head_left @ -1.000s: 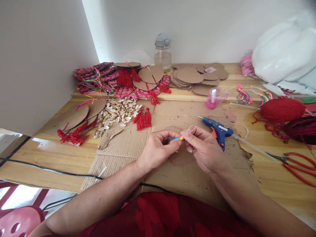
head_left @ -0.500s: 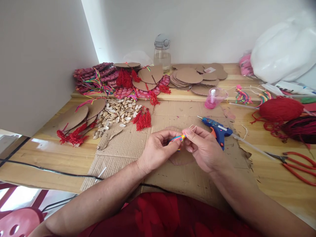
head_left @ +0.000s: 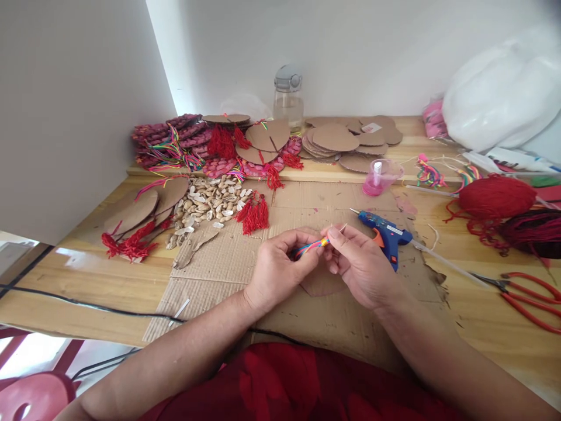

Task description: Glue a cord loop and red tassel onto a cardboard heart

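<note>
Between my hands, over the cardboard sheet [head_left: 236, 257], is a small bundle of multicoloured cords [head_left: 309, 248] with a yellow band near its right end. My left hand [head_left: 280, 263] is closed and pinches the bundle between thumb and fingers. My right hand [head_left: 362, 260] is closed too, pinching at the banded end, where a thin pale string shows above the thumb. Part of the bundle is hidden by my fingers. Just beyond my right hand lies a blue glue gun [head_left: 385, 231] with an orange trigger.
Peanut shells [head_left: 210, 202] and red tassels [head_left: 253, 214] lie left of centre. Cardboard discs [head_left: 335, 137] are stacked at the back, near a water bottle [head_left: 288, 99]. A pink cup [head_left: 379, 178], red yarn [head_left: 497, 196] and orange-handled scissors [head_left: 526, 292] are on the right. A black cable [head_left: 92, 304] crosses the front left.
My fingers have shifted slightly on the bundle, and more of the coloured cords shows beside my left thumb. The pale string now sits lower at my right thumb. The view has tilted a little.
</note>
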`<state>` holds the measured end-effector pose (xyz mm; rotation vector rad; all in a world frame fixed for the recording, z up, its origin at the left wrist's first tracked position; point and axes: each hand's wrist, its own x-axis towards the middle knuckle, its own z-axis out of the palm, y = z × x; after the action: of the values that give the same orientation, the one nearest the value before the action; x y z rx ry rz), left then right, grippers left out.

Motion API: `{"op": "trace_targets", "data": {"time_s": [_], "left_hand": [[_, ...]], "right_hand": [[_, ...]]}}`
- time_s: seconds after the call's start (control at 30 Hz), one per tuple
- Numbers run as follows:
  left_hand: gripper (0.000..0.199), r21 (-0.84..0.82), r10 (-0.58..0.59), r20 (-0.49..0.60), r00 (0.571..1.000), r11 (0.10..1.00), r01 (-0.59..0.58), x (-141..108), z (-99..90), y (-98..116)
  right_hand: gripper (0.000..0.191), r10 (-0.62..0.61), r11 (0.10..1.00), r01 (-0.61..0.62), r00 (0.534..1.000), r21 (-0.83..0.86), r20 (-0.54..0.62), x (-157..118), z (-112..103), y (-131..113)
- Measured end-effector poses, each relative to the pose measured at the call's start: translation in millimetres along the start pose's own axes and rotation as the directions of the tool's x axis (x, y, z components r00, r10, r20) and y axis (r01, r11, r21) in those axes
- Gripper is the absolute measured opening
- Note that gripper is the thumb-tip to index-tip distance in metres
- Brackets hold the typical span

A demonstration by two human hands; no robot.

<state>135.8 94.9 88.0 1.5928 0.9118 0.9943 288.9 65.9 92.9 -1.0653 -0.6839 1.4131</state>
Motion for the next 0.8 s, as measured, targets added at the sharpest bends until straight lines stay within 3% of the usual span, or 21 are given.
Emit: {"op": "trace_targets", "data": {"time_s": [0.2, 0.4, 0.57, 0.7, 0.8], "left_hand": [[0.004, 0.028, 0.051, -0.032, 0.998, 0.998, -0.05, 0.0, 0.0, -0.3], [0.018, -0.296, -0.143, 0.091, 0.986, 0.941, 0.164, 4.9, -2.8, 3.3], [0.019, -0.443, -0.247, 0.095, 0.964, 0.857, 0.263, 7.2, -3.7, 4.0], [0.019, -0.489, -0.248, 0.092, 0.964, 0.832, 0.261, 6.3, -2.9, 1.9], [0.017, -0.459, -0.19, 0.068, 0.979, 0.866, 0.2, 4.8, -2.7, 1.4]], "right_hand": [[0.027, -0.107, 0.991, 0.107, 0.994, -0.086, -0.004, 1.3, -0.5, 1.6], [0.022, -0.153, 0.981, 0.151, 0.988, -0.124, -0.005, 3.5, -3.2, 1.5], [0.019, -0.13, 0.987, 0.13, 0.991, -0.094, 0.014, 2.3, -3.7, 2.2], [0.018, -0.103, 0.993, 0.106, 0.993, -0.044, 0.055, 1.4, -3.4, 2.3], [0.018, -0.072, 0.997, 0.072, 0.995, -0.007, 0.072, 2.0, -3.4, 2.8]]}}
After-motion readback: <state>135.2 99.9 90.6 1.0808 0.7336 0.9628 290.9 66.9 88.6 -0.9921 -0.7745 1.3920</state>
